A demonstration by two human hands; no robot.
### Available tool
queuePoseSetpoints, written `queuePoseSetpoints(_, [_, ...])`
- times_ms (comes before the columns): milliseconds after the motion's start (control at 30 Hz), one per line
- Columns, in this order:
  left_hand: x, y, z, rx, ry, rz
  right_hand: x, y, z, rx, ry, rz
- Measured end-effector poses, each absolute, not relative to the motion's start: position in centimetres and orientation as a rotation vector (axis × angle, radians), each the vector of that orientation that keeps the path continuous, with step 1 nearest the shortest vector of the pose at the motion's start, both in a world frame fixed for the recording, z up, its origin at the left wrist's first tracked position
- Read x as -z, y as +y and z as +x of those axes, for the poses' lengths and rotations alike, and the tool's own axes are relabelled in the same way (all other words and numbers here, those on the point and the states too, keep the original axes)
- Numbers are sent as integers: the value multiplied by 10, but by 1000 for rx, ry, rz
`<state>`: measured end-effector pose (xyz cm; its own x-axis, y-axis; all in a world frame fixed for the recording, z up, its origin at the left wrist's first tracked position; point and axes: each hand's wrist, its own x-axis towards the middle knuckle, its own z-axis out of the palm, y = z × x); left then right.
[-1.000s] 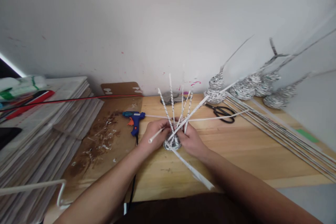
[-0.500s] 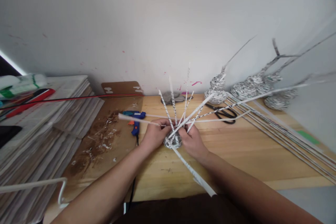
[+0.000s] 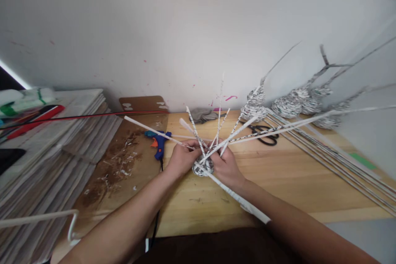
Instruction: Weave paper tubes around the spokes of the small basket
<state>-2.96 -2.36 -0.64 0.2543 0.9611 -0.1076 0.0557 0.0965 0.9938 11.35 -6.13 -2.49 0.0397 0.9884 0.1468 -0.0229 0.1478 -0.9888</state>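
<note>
The small woven paper piece [image 3: 203, 169] sits between the two hands over the tabletop [image 3: 278, 189], rolled paper strips [image 3: 148, 128] fanning out from it. The left hand [image 3: 183, 157] and right hand [image 3: 227, 168] each have a closed grip at its sides, near the top; which strips the fingers pinch, I cannot tell. Steady, light pressure should serve best, drawing crossings snug without crushing the tubes or snagging long ends on the glue gun [image 3: 159, 145].
</note>
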Motion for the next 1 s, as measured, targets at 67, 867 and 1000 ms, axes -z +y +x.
queuePoseSetpoints(67, [11,-22,-30,-917,1075,1263,27,-61,114,-1098,-1222,-1110])
queuePoseSetpoints(867, [3,-22,-29,-1053,1137,1384,26,-55,111,-1058,-1125,-1089])
queuePoseSetpoints(1000, [5,-20,-32,-963,1037,1348,21,-58,111,-1077,-1227,-1083])
